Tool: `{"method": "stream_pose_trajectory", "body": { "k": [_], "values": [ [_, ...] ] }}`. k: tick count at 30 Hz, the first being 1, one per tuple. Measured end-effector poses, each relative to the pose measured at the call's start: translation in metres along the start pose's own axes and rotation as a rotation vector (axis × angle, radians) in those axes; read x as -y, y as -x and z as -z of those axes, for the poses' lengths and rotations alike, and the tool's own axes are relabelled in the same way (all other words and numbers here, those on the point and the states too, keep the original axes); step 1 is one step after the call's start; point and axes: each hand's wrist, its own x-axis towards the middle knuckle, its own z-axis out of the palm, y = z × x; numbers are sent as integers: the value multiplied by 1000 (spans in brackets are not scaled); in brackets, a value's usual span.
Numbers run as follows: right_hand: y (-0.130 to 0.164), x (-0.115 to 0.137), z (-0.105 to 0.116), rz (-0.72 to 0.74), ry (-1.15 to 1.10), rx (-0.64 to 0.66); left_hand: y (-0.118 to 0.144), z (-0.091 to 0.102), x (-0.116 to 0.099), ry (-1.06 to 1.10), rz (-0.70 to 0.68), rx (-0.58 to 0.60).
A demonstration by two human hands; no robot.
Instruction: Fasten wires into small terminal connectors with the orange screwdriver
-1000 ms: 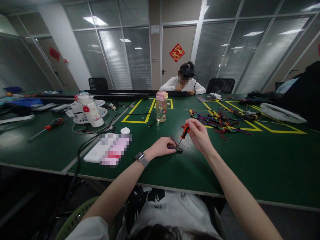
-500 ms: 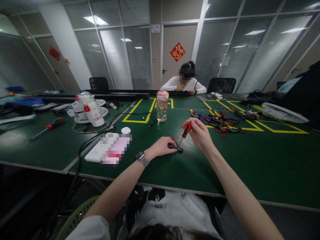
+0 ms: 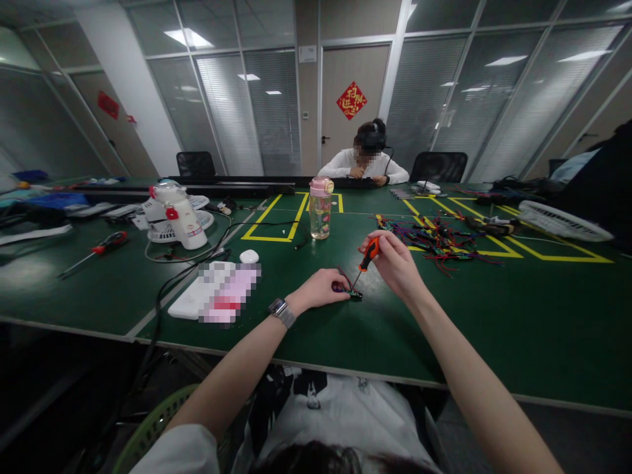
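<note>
My left hand (image 3: 320,289) presses a small green circuit board (image 3: 351,294) with short wires flat on the green table (image 3: 444,316). My right hand (image 3: 395,263) grips a small screwdriver (image 3: 366,257) with an orange and black handle. Its tip points down onto the board. A watch sits on my left wrist.
A heap of coloured wired boards (image 3: 434,240) lies behind my right hand. A drink bottle (image 3: 320,208) stands further back, a white phone-like object (image 3: 214,296) lies to the left, and a white fan (image 3: 175,217) and a red screwdriver (image 3: 101,249) lie further left. A person (image 3: 368,161) sits opposite.
My right hand has lifted slightly with the screwdriver handle and turned a little; the left hand and the board stay in place.
</note>
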Motion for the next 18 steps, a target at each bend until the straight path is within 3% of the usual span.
{"method": "stream_pose_trajectory", "body": {
  "k": [10, 18],
  "values": [
    [0, -2, 3, 21, 40, -48, 0, 1, -2, 8, 11, 0],
    [0, 1, 2, -1, 27, 8, 0, 0, 1, -7, 5, 11]
  ]
}}
